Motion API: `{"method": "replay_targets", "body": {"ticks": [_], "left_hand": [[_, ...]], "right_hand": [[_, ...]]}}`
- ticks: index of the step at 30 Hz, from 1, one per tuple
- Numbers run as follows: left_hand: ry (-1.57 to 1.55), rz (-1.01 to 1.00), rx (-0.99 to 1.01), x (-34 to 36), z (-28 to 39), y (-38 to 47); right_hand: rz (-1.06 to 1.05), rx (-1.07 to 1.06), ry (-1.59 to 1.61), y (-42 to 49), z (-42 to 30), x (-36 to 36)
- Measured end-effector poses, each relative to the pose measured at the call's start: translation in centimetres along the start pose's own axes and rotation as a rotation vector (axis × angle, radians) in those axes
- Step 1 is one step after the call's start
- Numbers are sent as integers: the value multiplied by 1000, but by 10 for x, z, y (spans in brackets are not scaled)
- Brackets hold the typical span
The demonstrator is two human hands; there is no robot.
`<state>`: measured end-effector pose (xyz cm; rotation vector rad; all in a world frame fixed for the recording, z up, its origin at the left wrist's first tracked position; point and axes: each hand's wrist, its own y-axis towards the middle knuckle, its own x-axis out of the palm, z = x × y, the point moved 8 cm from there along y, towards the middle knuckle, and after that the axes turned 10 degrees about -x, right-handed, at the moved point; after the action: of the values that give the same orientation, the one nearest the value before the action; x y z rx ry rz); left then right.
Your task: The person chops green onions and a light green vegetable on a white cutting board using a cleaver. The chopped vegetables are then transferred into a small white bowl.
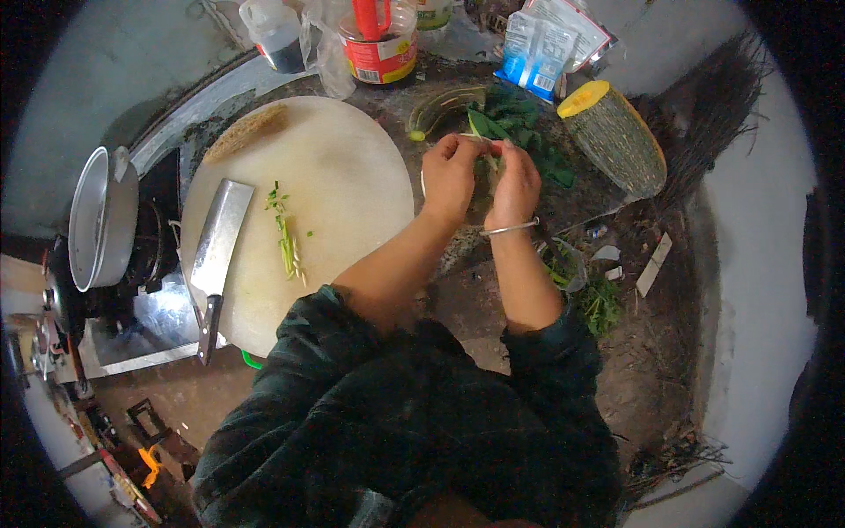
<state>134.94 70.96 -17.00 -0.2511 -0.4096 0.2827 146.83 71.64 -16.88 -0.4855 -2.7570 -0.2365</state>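
Observation:
My left hand [450,177] and my right hand [515,187] are close together above the dark counter, right of the round cutting board [350,165]. Between their fingertips is a thin pale green vegetable strip [476,125], held by both hands; the fingers partly hide it. Something small and red [496,146] shows at the right fingertips. Just beyond lie dark green leaves [518,109] and a curved, striped green vegetable [445,109]. On the board rest a cleaver [224,231], its black handle over the near edge, partly chopped scallions [286,244] and a loofah sponge [247,131].
A cut pumpkin [614,145] lies at right, before a twig broom [706,119]. Farther back stand a red-labelled jar [379,59], a bottle of dark liquid [280,49] and a blue-and-white packet [536,56]. Left is an aluminium pot [115,218]. Green herbs [599,307] lie at lower right.

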Motion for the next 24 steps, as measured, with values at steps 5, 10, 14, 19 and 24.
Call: {"method": "replay_targets", "body": {"ticks": [5,10,14,19,24], "left_hand": [[197,81,179,-5,17,4],[477,77,335,-1,27,1],[668,13,533,2,39,-13],[374,12,158,-31,45,-3],[144,145,77,-83,59,-7]], "right_hand": [[-102,16,-95,7,0,0],[-202,-149,-176,9,-19,2],[-274,-284,-353,13,-25,6],[-374,-283,-415,17,-25,11],[-418,-299,-455,17,-22,11]]}}
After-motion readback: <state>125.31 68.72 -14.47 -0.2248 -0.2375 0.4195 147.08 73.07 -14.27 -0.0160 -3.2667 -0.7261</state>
